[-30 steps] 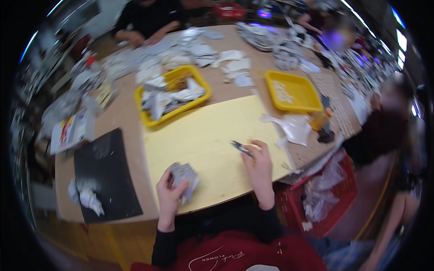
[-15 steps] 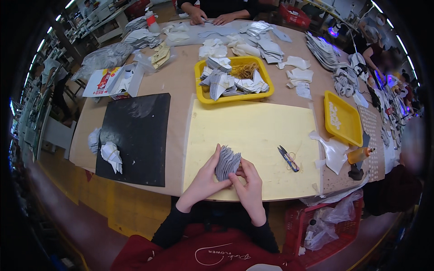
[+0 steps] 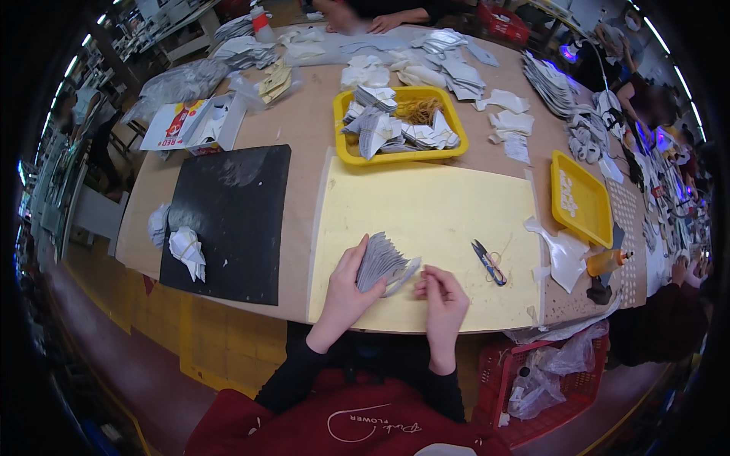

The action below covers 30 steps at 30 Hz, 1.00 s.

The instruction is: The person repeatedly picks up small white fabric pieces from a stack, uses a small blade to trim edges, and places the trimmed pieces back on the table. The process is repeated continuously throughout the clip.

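My left hand [image 3: 342,295] is wrapped round a stack of thin grey cut pieces [image 3: 378,262], held upright over the yellow sheet [image 3: 426,209]. The stack fans out at its top, and its rightmost piece stands apart, showing a paler face. Just to the right of that piece is my right hand [image 3: 445,305], thumb and fingers pinched together. Whatever lies between these fingertips is too small to make out. Farther right on the sheet lie thread snips [image 3: 489,262] with dark blades, a loop of thin band beside them.
Beyond the sheet, a yellow tray [image 3: 399,159] holds banded bundles and rubber bands. A black board [image 3: 228,228] with white pieces lies left. Right are another yellow tray [image 3: 561,220], an orange bottle [image 3: 606,262] and a red crate [image 3: 494,380]. A co-worker's hands [image 3: 388,20] rest across the table.
My right hand has come away from the stack toward the right, and its fingers have pinched together. The stack has tilted and fanned open in my left hand. The view has shifted slightly.
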Tool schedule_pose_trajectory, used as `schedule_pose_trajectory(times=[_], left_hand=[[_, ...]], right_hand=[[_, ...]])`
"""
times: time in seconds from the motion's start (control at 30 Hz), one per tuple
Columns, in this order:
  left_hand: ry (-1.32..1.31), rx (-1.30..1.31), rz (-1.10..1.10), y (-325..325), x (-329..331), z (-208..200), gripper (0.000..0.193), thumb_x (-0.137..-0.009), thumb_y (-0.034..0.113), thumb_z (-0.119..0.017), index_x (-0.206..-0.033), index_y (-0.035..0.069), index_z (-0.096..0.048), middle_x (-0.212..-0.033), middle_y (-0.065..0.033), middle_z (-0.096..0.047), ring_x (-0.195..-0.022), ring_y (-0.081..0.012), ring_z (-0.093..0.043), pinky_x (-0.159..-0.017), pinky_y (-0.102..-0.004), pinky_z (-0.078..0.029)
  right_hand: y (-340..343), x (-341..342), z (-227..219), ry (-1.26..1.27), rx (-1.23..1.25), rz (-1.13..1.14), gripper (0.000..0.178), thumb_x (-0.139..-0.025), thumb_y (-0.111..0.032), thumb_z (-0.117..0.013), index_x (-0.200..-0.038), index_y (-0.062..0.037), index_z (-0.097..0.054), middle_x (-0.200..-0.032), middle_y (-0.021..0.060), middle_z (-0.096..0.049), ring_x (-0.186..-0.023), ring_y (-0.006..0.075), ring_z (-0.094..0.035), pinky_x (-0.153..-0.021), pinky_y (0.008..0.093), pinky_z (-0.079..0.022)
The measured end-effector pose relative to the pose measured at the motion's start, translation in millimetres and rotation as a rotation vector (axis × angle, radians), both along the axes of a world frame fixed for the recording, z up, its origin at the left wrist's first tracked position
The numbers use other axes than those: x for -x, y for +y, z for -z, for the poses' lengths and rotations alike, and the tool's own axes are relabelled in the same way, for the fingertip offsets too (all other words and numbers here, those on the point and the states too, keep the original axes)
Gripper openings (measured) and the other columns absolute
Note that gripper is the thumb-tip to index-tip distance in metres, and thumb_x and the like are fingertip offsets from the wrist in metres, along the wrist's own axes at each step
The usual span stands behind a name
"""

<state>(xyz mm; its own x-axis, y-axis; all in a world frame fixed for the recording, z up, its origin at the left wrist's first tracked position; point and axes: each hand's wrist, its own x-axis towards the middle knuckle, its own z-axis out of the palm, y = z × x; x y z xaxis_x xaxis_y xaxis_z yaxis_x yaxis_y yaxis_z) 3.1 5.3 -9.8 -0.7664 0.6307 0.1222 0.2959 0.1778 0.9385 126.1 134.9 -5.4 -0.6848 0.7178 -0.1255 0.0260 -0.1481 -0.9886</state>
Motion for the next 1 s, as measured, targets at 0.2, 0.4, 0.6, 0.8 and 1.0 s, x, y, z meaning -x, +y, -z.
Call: schedule_pose_trajectory(times=[0.2, 0.4, 0.6, 0.8, 1.0], left_hand=[[-0.104, -0.080, 0.019, 2, 2, -7, 0.071, -0.084, 0.001, -0.070, -0.147, -0.007, -0.038, -0.128, -0.0163, -0.054, -0.117, -0.0236, -0.059, -0.097, -0.0325, -0.052], [-0.523, -0.279, -0.019, 3, 9, -1, 0.069, -0.089, 0.001, -0.067, -0.148, -0.010, -0.033, -0.139, -0.0185, -0.050, -0.124, -0.0220, -0.055, -0.101, -0.0329, -0.050], [-0.548, -0.328, -0.017, -9, 13, 7, 0.070, -0.089, 0.002, -0.068, -0.149, -0.007, -0.034, -0.141, -0.0176, -0.050, -0.125, -0.0215, -0.054, -0.104, -0.0345, -0.047], [0.064, -0.106, 0.014, 3, 3, 9, 0.072, -0.085, 0.016, -0.072, -0.147, -0.002, -0.040, -0.131, -0.0199, -0.056, -0.119, -0.0317, -0.058, -0.102, -0.0389, -0.047], [0.159, -0.050, 0.041, 1, -11, 3, 0.082, -0.086, 0.027, -0.074, -0.150, -0.003, -0.032, -0.134, -0.0192, -0.050, -0.122, -0.0339, -0.053, -0.106, -0.0396, -0.041]], right_hand=[[0, 4, -18, -0.096, -0.245, -0.013, 0.029, -0.087, 0.006, -0.066, -0.116, 0.0048, -0.065, -0.104, 0.0078, -0.064, -0.080, 0.0089, -0.058, -0.071, 0.0226, -0.052], [7, -1, -11, -0.170, -0.472, -0.011, 0.035, -0.081, 0.009, -0.065, -0.116, 0.0028, -0.063, -0.094, 0.0081, -0.060, -0.074, 0.0117, -0.058, -0.067, 0.0248, -0.050], [9, -5, -20, -0.197, -0.327, -0.152, 0.026, -0.083, 0.011, -0.065, -0.107, 0.0035, -0.063, -0.093, 0.0056, -0.062, -0.075, 0.0080, -0.056, -0.067, 0.0219, -0.048], [9, -7, -4, 0.248, -0.107, -0.020, 0.016, -0.087, 0.014, -0.060, -0.095, 0.0007, -0.058, -0.095, 0.0061, -0.057, -0.082, 0.0120, -0.054, -0.071, 0.0231, -0.047], [-2, 17, 4, -0.072, -0.206, -0.006, 0.014, -0.091, 0.005, -0.057, -0.104, -0.0009, -0.055, -0.098, 0.0069, -0.055, -0.092, 0.0148, -0.053, -0.084, 0.0281, -0.045]])
